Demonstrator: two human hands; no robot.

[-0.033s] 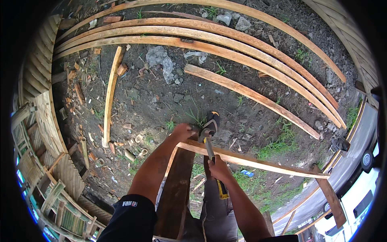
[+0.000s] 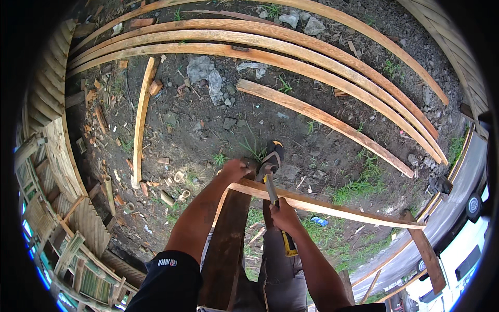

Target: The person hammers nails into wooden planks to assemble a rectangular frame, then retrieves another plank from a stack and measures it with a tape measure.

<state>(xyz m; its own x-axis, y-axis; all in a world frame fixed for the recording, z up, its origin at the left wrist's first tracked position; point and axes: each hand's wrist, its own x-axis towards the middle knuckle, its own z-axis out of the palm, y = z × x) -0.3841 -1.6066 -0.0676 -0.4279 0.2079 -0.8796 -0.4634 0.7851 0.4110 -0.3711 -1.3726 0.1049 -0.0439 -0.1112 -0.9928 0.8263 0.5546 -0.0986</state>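
My right hand (image 2: 285,216) is wrapped around the handle of a hammer (image 2: 271,188), which has a yellow and black grip. The hammer's metal head is up beside my left hand (image 2: 235,170), close to my shoe. My left hand is closed at the far end of a wide dark plank (image 2: 223,255); what its fingers pinch is hidden. A pale wooden batten (image 2: 338,209) crosses over the plank just below my left hand and runs off to the right. Its right end rests on a short upright board (image 2: 427,257).
Several long battens (image 2: 312,50) lie across the dirt farther off. A shorter piece (image 2: 322,120) is at right, another (image 2: 141,122) at left. Wood scraps and crumpled plastic (image 2: 214,86) litter the ground. Bamboo structures (image 2: 78,249) stand at left, a white vehicle (image 2: 468,260) at right.
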